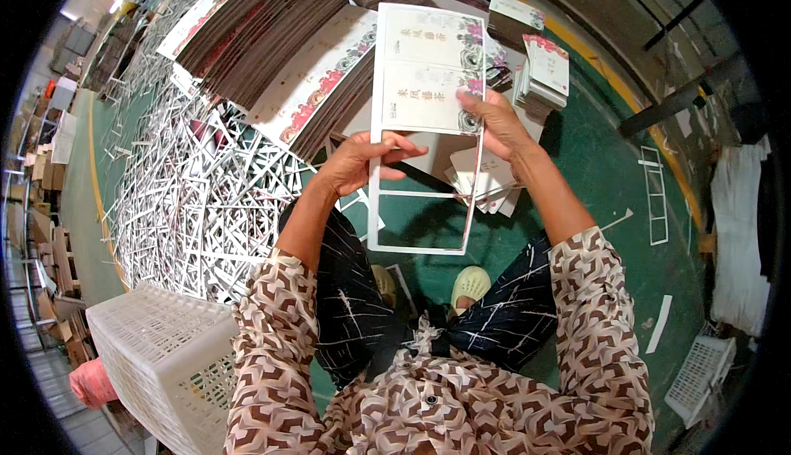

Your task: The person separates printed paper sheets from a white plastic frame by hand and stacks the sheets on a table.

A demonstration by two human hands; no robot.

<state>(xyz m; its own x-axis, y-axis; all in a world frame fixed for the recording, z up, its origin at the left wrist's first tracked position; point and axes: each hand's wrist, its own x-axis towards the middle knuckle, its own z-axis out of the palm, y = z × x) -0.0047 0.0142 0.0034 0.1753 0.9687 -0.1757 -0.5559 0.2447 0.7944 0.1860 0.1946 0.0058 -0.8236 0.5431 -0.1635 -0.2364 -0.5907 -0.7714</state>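
A die-cut printed card sheet (426, 53) is held up in front of me. Its two upper panels bear flowers and writing and are still in the white border; the lower part is an open frame with a crossbar. My left hand (361, 161) grips the left strip of the border, its fingers reaching through the opening. My right hand (497, 124) pinches the right edge, with the thumb on the lower printed panel. Beneath the sheet, a loose pile of cut cards (485, 174) lies partly hidden near my right wrist.
Tall stacks of uncut printed sheets (315, 84) stand at the upper left, beside a heap of white waste strips (204, 208). Stacked cut cards (547, 68) sit at the upper right. A white plastic basket (160, 356) is at my left; an offcut frame (655, 198) lies on the green floor.
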